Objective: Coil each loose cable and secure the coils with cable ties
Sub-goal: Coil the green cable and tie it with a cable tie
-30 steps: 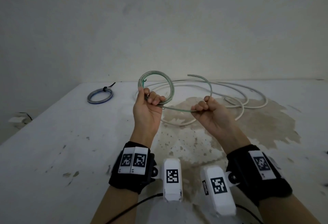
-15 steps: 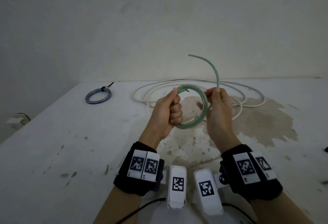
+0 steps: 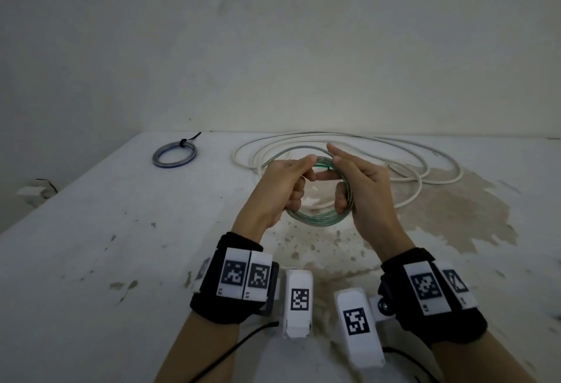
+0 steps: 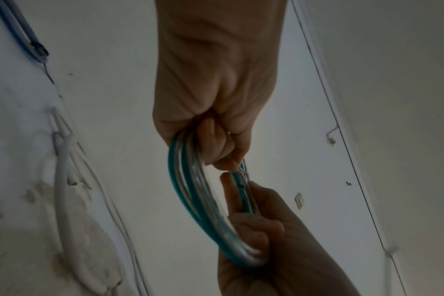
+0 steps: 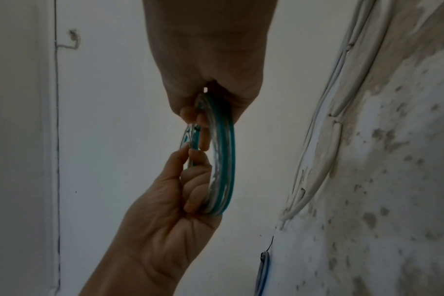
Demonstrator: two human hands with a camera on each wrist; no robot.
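A translucent green cable coil (image 3: 315, 219) hangs upright in the air between both hands, above the table (image 3: 106, 230). My left hand (image 3: 299, 180) grips its left side, with thumb and fingers pinching the strands near the top. My right hand (image 3: 341, 191) curls its fingers round the right side. In the left wrist view the coil (image 4: 190, 190) runs from my left hand (image 4: 223, 152) down to my right hand (image 4: 254, 226). The right wrist view shows the coil (image 5: 223, 160) edge-on between my right hand (image 5: 203, 112) and my left hand (image 5: 190, 176). No loose tail sticks out.
A long white cable (image 3: 403, 170) lies in loose loops at the back of the table, behind the hands. At the back left lies a small blue-grey coil (image 3: 174, 155) bound with a black tie. The tabletop is stained brown at the right. A wall stands right behind.
The green cable's free end, which stood up above the right hand, now lies wound into the coil. The hands have drawn closer together around it.
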